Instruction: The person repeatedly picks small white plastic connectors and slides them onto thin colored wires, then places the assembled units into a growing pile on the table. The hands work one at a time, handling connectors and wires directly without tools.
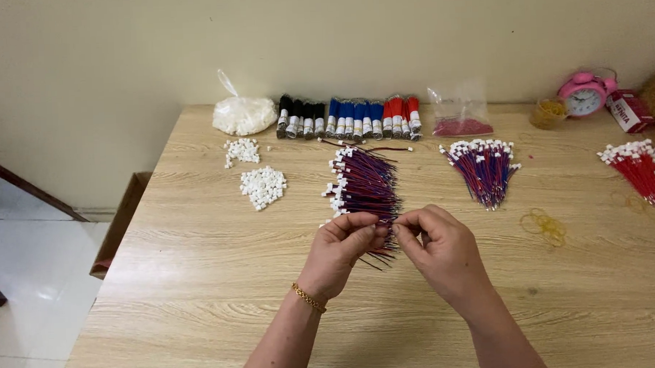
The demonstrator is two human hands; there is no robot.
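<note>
My left hand [342,247] and my right hand [439,249] meet over the middle of the wooden table [200,268], fingertips pinched together on the near ends of thin red and blue wires. Those wires belong to a loose bundle [364,184] with small white connectors on its far ends, lying just beyond my fingers. A gold bracelet sits on my left wrist. What exactly lies between the fingertips is hidden.
Two heaps of white connectors [262,186] lie to the left, a clear bag of them [243,114] behind. Bundled black, blue and red wires [350,118] line the wall. Further wire bundles [485,167] [639,167], rubber bands [543,223], a pink clock [584,94].
</note>
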